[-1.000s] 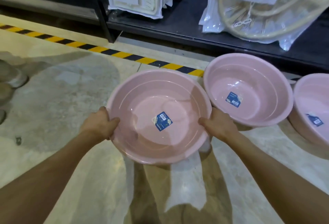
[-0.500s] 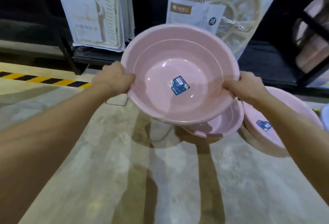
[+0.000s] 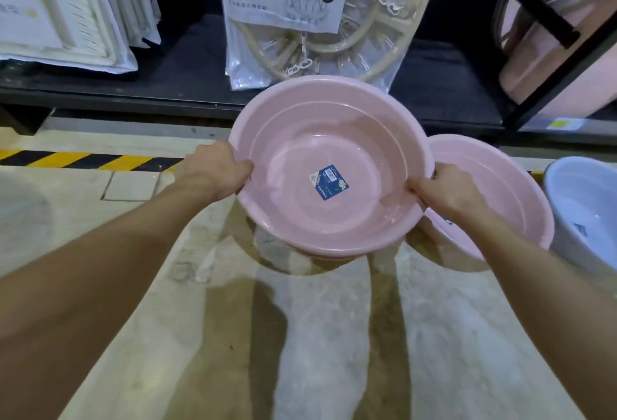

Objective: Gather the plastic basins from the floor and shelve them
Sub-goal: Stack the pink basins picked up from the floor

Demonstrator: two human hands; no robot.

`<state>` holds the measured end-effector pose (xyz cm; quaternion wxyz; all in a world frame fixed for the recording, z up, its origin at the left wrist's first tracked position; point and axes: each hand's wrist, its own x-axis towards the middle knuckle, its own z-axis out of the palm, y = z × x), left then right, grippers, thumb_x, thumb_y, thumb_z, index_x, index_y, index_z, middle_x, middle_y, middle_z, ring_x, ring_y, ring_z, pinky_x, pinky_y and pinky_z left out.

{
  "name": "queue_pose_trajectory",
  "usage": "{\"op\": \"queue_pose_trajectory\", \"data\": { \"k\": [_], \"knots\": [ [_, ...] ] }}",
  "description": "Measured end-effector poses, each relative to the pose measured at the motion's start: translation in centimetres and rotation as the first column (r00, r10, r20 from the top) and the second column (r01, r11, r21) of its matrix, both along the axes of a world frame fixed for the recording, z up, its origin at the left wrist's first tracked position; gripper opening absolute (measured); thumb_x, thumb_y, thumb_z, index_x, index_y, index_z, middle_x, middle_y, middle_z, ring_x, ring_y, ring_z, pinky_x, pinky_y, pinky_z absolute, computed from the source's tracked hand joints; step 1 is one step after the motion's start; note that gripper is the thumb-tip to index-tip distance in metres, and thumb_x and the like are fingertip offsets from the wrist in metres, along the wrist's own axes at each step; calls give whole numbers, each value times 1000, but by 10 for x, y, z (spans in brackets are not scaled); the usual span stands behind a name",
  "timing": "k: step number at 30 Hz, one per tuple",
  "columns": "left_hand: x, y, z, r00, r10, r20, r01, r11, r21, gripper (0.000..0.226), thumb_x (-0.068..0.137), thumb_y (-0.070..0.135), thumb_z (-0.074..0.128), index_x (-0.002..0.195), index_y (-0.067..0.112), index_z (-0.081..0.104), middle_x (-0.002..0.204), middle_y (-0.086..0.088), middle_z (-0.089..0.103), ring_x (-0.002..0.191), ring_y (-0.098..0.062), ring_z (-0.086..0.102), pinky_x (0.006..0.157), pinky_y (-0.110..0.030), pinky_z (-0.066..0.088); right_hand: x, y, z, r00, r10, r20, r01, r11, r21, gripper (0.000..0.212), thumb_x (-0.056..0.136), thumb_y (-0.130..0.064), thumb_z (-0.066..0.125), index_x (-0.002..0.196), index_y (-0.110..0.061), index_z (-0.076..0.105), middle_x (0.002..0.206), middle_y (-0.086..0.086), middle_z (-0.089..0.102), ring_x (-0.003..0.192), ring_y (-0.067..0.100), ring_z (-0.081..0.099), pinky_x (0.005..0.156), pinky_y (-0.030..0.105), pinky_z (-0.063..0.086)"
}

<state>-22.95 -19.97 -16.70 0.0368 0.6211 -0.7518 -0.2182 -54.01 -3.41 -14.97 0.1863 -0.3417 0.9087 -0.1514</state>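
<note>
A pink plastic basin (image 3: 300, 139) with a blue label inside is held by both hands. My left hand (image 3: 213, 170) grips its left rim and my right hand (image 3: 444, 190) grips its right rim. It sits over another pink basin on the floor, of which only a thin lower edge (image 3: 334, 256) shows. To the right a further pink basin (image 3: 494, 185) lies on the floor, partly behind my right hand. A pale blue basin (image 3: 584, 205) stands at the right edge.
A low black shelf (image 3: 187, 62) runs across the back with white packaged racks (image 3: 66, 12), a bagged round clothes hanger (image 3: 300, 18) and pink containers (image 3: 551, 52) behind a black frame. Yellow-black tape (image 3: 83, 159) marks the concrete floor.
The basin I hold has come down from in front of the shelf and moved right, onto the basin on the floor. The view shifted right and the blue basin came into sight.
</note>
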Motion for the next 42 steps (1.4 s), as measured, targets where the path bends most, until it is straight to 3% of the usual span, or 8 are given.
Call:
{"op": "queue_pose_trajectory", "data": {
  "k": [5,14,23,29,34,36,39,42],
  "knots": [
    [-16,-5,-41,999,11,39,-14,997,74,36,85,44,58,104,16,47,110,-15,58,106,-40,56,78,-40,40,-10,3,-51,999,-48,-16,49,996,68,32,70,-54,56,81,-23,55,77,-3,59,67,22,54,60,35,38],
    [-24,-17,-81,999,10,30,-15,988,156,37,84,43,57,112,20,55,108,-12,62,97,-37,54,81,-41,43,-14,-8,-88,994,-39,-101,49,994,101,37,78,-44,58,99,-13,55,97,12,63,92,38,60,72,39,44],
    [-26,-19,-106,993,115,-16,-112,983,143,36,83,45,55,107,19,49,100,-9,54,89,-35,48,76,-39,38,-3,-11,-111,991,-119,-57,121,992,28,37,82,-32,57,106,-18,33,85,9,51,83,38,53,71,42,41],
    [-29,-14,-105,992,123,-37,-119,989,89,39,88,42,55,112,13,50,102,-13,56,90,-37,51,77,-42,42,-4,-12,-113,989,-114,-100,115,993,10,36,83,-33,59,103,-16,33,88,10,52,80,37,50,69,41,39],
    [-27,-8,-96,990,127,-55,-127,992,2,39,89,45,61,111,14,52,98,-11,62,85,-36,54,70,-40,41,-4,-10,-109,987,-132,-86,134,991,8,36,84,-35,60,100,-14,36,73,2,40,81,37,48,69,41,39],
    [-24,-7,-95,985,146,-96,-144,989,31,39,88,49,60,109,17,53,98,-10,66,88,-36,57,72,-40,43,-2,-8,-107,987,-152,-60,153,988,3,36,84,-39,59,100,-14,38,74,2,42,82,36,48,71,42,40],
    [-20,-1,-93,974,179,-139,-162,978,129,43,84,57,60,106,21,54,98,-10,68,88,-33,61,76,-41,49,6,1,-104,982,-190,16,190,982,-11,49,82,-49,58,112,-11,50,98,15,62,90,39,56,77,44,46],
    [-16,19,-93,930,257,-264,-143,912,384,51,77,62,66,105,20,62,94,-9,71,84,-32,70,72,-43,60,24,14,-107,942,-212,262,243,966,-93,59,75,-52,67,121,-15,65,108,14,73,101,40,68,87,50,57]
  ]
}}
